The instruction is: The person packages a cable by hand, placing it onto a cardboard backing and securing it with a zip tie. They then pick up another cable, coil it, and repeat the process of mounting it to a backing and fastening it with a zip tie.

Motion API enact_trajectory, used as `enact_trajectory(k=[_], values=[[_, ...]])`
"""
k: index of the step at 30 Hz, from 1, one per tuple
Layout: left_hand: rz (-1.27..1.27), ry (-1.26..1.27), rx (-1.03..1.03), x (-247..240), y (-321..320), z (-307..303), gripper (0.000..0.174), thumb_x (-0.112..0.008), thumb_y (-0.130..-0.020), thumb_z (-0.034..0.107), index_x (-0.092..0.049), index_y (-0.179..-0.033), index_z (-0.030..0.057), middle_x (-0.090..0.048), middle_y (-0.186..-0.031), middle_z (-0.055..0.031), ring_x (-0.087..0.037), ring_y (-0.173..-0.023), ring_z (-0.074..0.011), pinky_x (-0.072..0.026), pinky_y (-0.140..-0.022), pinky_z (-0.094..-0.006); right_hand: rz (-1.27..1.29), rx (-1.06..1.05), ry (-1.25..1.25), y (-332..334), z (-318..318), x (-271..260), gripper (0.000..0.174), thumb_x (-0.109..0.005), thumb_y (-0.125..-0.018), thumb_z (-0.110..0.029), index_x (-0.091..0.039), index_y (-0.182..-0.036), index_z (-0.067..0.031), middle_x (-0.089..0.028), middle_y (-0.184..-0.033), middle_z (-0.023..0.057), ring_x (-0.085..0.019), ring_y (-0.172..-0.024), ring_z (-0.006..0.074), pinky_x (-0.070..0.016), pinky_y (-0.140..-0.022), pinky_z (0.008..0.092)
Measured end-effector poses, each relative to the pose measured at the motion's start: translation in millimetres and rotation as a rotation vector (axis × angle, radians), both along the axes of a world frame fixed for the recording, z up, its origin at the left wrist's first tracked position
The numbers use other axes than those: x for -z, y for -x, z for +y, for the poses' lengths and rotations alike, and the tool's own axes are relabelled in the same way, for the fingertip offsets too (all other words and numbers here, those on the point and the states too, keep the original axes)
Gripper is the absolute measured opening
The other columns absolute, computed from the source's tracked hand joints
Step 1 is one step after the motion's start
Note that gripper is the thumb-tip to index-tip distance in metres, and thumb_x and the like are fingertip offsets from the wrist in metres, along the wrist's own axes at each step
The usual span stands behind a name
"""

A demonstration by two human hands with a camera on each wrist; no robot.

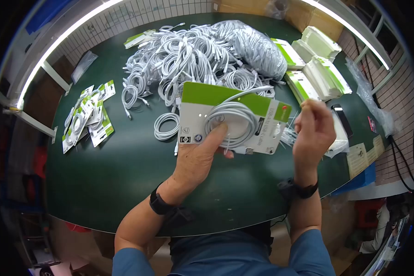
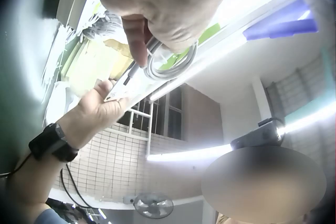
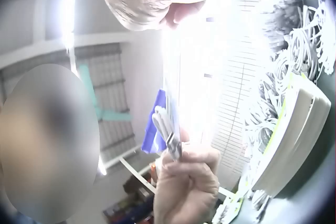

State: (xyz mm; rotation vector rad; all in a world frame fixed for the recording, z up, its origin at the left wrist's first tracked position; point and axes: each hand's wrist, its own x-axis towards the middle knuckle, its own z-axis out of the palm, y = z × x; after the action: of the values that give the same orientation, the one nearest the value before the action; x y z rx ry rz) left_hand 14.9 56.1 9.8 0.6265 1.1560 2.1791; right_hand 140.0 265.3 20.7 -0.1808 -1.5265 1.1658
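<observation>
My left hand (image 1: pixel 195 158) grips a green-and-white packaging card (image 1: pixel 193 110) printed as a USB cable, its thumb pressing a coiled white cable (image 1: pixel 247 120) against the front. A USB plug (image 1: pixel 248 150) shows at the coil's lower edge. In the right wrist view, the card appears almost edge-on above the left fingers, with the cable's plug (image 3: pixel 174 146) in front. Beside the card's right edge, my right hand (image 1: pixel 313 133) is raised with curled fingers, thumb and forefinger close together; nothing shows between them. White ties (image 1: pixel 288 136) lie behind, between card and right hand.
A heap of coiled white cables (image 1: pixel 184 55) and a bagged bundle (image 1: pixel 255 48) cover the table's back. Carded cables (image 1: pixel 85 117) lie at left. Stacks of blank cards (image 1: pixel 324 78) stand at right, near a dark phone-like object (image 1: pixel 342 119). One loose coil (image 1: pixel 166 126) lies beside the held card.
</observation>
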Motion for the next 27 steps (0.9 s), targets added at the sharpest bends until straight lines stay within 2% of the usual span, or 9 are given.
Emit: enact_trajectory(k=[1,3,4,6,9,14,19,24,27], values=[[0.006,-0.009,0.022,-4,-1,-1,0.032,-0.065,-0.105,0.007,-0.060,-0.135,0.0015,-0.072,-0.118,-0.0106,-0.073,-0.088,-0.0159,-0.0610,-0.060,-0.0290,-0.017,-0.040,0.169,0,14,1,0.014,-0.069,-0.105,-0.003,-0.069,-0.117,0.0011,-0.071,-0.098,0.0026,-0.063,-0.077,0.0067,-0.0510,-0.063,0.0222],[0.002,-0.022,0.072,-10,-5,-2,0.030,-0.065,-0.104,0.005,-0.060,-0.134,0.0014,-0.071,-0.117,-0.0108,-0.072,-0.087,-0.0159,-0.0604,-0.058,-0.0292,-0.040,-0.289,0.462,6,34,15,0.016,-0.066,-0.108,-0.012,-0.070,-0.117,0.0012,-0.070,-0.096,0.0026,-0.062,-0.076,0.0054,-0.0497,-0.061,0.0220],[0.005,-0.027,0.088,-9,-8,-2,0.030,-0.065,-0.104,0.005,-0.060,-0.133,0.0014,-0.071,-0.117,-0.0108,-0.072,-0.086,-0.0159,-0.0604,-0.058,-0.0292,-0.119,-0.487,0.619,10,28,16,0.024,-0.069,-0.107,-0.017,-0.070,-0.124,0.0000,-0.073,-0.102,0.0043,-0.065,-0.080,0.0064,-0.0529,-0.065,0.0233],[-0.015,-0.011,0.106,-11,-17,0,0.030,-0.065,-0.103,0.003,-0.061,-0.133,0.0000,-0.071,-0.115,-0.0114,-0.071,-0.083,-0.0162,-0.0601,-0.058,-0.0296,-0.290,-0.674,0.678,-17,14,37,0.029,-0.070,-0.106,-0.018,-0.069,-0.128,-0.0001,-0.075,-0.109,0.0065,-0.069,-0.086,0.0086,-0.0549,-0.071,0.0242],[0.009,0.016,0.124,-9,-22,1,0.030,-0.065,-0.103,0.002,-0.061,-0.132,-0.0015,-0.071,-0.115,-0.0120,-0.071,-0.083,-0.0165,-0.0600,-0.057,-0.0299,-0.410,-0.816,0.526,-42,-5,58,0.033,-0.067,-0.106,-0.019,-0.067,-0.133,-0.0014,-0.076,-0.121,0.0100,-0.072,-0.103,0.0148,-0.0584,-0.084,0.0297],[0.061,0.034,0.156,-2,-27,3,0.030,-0.064,-0.102,0.000,-0.062,-0.131,-0.0032,-0.071,-0.114,-0.0134,-0.071,-0.082,-0.0176,-0.0595,-0.059,-0.0312,-0.727,-0.547,-0.074,-61,-1,74,0.035,-0.054,-0.113,-0.029,-0.068,-0.133,-0.0045,-0.077,-0.120,0.0114,-0.073,-0.106,0.0203,-0.0588,-0.088,0.0356],[0.093,0.048,0.180,-2,-30,4,0.030,-0.064,-0.102,-0.001,-0.061,-0.131,-0.0039,-0.071,-0.113,-0.0141,-0.070,-0.081,-0.0191,-0.0590,-0.060,-0.0324,-0.771,-0.574,0.024,-63,9,93,0.036,-0.056,-0.112,-0.032,-0.071,-0.131,-0.0052,-0.077,-0.118,0.0125,-0.074,-0.104,0.0214,-0.0591,-0.089,0.0353],[0.096,0.056,0.183,1,-27,4,0.031,-0.064,-0.101,-0.001,-0.061,-0.132,-0.0040,-0.071,-0.113,-0.0144,-0.071,-0.084,-0.0197,-0.0597,-0.060,-0.0318,-0.776,-0.617,0.042,-62,3,73,0.037,-0.060,-0.110,-0.033,-0.071,-0.130,-0.0040,-0.077,-0.118,0.0125,-0.074,-0.103,0.0205,-0.0590,-0.090,0.0346],[0.078,0.078,0.180,2,-27,3,0.032,-0.065,-0.101,0.000,-0.061,-0.133,-0.0037,-0.071,-0.115,-0.0139,-0.072,-0.087,-0.0197,-0.0606,-0.059,-0.0306,-0.665,-0.772,0.381,-43,6,97,0.037,-0.062,-0.109,-0.028,-0.068,-0.134,-0.0021,-0.076,-0.118,0.0113,-0.072,-0.105,0.0174,-0.0594,-0.087,0.0325]])
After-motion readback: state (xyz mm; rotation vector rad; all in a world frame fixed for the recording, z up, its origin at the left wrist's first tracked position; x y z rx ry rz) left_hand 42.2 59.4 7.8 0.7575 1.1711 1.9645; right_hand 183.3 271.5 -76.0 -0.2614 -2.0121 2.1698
